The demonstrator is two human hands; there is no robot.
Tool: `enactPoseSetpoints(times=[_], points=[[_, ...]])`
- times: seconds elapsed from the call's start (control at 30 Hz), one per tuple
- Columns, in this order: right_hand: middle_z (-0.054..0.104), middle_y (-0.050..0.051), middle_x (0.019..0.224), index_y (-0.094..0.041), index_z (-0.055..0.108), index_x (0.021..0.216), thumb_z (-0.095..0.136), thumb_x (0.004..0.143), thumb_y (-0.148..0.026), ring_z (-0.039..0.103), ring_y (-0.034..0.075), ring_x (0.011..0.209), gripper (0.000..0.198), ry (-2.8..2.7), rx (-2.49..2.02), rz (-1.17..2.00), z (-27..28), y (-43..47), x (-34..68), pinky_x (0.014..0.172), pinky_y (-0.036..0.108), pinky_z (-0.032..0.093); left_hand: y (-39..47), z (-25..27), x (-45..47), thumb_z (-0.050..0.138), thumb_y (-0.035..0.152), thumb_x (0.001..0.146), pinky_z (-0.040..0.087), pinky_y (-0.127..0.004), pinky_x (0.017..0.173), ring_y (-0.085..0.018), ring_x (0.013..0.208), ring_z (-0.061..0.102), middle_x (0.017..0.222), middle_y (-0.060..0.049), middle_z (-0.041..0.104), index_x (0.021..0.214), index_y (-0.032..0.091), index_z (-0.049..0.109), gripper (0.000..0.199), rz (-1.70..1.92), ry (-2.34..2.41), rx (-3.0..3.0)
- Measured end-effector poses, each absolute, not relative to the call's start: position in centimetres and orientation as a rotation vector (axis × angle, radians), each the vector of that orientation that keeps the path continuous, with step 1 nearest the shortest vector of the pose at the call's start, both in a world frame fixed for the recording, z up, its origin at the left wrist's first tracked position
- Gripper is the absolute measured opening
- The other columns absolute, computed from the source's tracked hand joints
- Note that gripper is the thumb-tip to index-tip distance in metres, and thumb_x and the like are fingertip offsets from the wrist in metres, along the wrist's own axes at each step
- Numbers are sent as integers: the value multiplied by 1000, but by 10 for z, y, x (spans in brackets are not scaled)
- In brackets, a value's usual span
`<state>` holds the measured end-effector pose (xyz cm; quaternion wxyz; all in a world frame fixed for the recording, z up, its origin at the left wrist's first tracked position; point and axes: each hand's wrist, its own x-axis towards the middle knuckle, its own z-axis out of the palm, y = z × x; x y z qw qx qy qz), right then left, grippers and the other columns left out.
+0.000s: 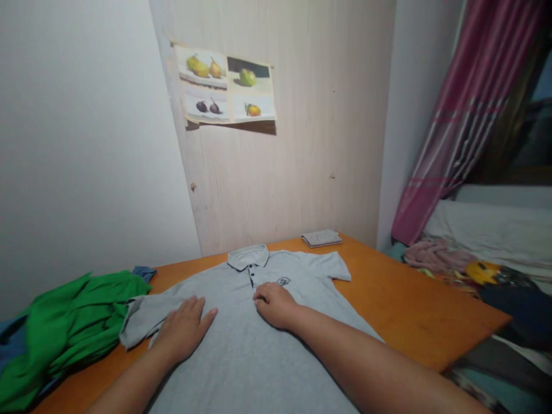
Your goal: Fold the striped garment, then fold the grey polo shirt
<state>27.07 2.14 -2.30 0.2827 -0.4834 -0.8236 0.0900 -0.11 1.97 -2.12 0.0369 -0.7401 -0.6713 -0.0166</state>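
Observation:
A light grey polo shirt (pixel 241 345) lies spread front side up, its collar (pixel 249 257) at the far end and a small dark emblem on the chest. My left hand (pixel 183 328) rests flat on the shirt near the sleeve at the left, fingers stretched and thumb apart. Just below the buttoned placket, my right hand (pixel 276 305) lies on the chest with its fingers curled in against the fabric. The fingertips of that hand are partly hidden. The left sleeve in view touches a green garment, while the right sleeve (pixel 336 267) lies out flat.
The orange-brown table (pixel 405 305) stands against the wall. A heap of green cloth (pixel 81 322) with blue cloth lies at the left. Behind the shirt is a small checked item (pixel 321 238). Beyond the right table edge are piled clothes (pixel 513 299) and a pink curtain (pixel 457 115).

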Motion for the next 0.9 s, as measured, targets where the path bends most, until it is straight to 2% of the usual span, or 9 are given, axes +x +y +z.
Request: enactPoseSetpoints(times=[0.2,0.33,0.47,0.63,0.8,0.9], points=[[75,6,108,-20,76,98,55,83,-16,64,20,106,26,-2186,-1337,276,-17,18,284,95,29,44,17,-18,-2,28,63,94,22,-55,121,-34,151,26,162,-18,31,153,9,41,81,-101,-2104,-2278],[76,8,107,-19,77,99,60,80,-19,66,22,101,26,-2196,-1387,349,-7,17,299,89,30,47,16,-19,-2,22,65,94,21,-54,121,-32,152,24,163,-17,29,154,9,38,83,-40,-2092,-2266],[77,7,105,-18,76,104,55,85,-22,68,20,95,29,-2092,-1457,438,4,24,334,83,27,48,21,-22,-5,18,65,94,22,-53,121,-32,152,24,164,-17,29,155,9,36,85,5,-2071,-2260],[65,11,133,-18,66,127,44,96,-32,57,23,124,41,-1992,-1899,83,6,28,407,102,33,40,24,-24,-8,19,66,92,21,-54,121,-32,152,23,164,-16,29,156,10,34,86,3,-2071,-2257],[56,13,145,-19,62,134,38,99,-41,47,32,136,47,-1970,-2110,110,-5,18,468,110,52,31,26,-25,-10,21,66,92,21,-53,122,-31,153,22,164,-16,27,156,9,34,87,0,-2067,-2268],[56,12,146,-21,60,135,35,99,-43,47,32,135,49,-1932,-2200,107,-5,17,485,112,57,26,28,-26,-11,22,66,92,21,-53,122,-31,152,24,163,-16,29,155,9,36,87,-25,-2049,-2282]])
